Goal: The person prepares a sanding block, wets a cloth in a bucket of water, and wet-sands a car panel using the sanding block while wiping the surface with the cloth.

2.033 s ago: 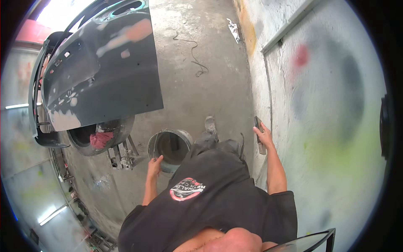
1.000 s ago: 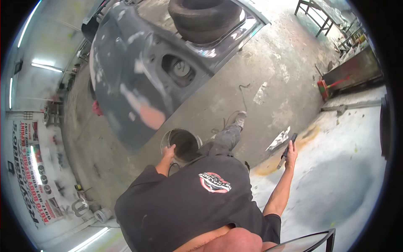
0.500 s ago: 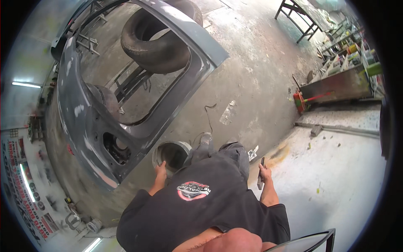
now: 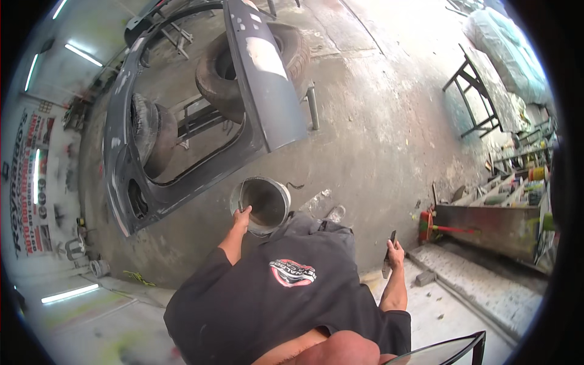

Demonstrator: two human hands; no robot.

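Bucket (image 4: 277, 201) is facing mouth-up, left hand (image 4: 243, 218) gripping its near-left rim or handle, can't tell which, probably for holding it level. Right hand (image 4: 396, 254), well right of the bucket, is clasping a flat dark block (image 4: 386, 267) around the middle, likely for balance. Car panel (image 4: 271, 109) is showing beyond and left of the bucket, big tires (image 4: 213, 91) sitting farther beyond.

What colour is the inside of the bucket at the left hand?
The bucket is dull grey inside, seen best in the head view.
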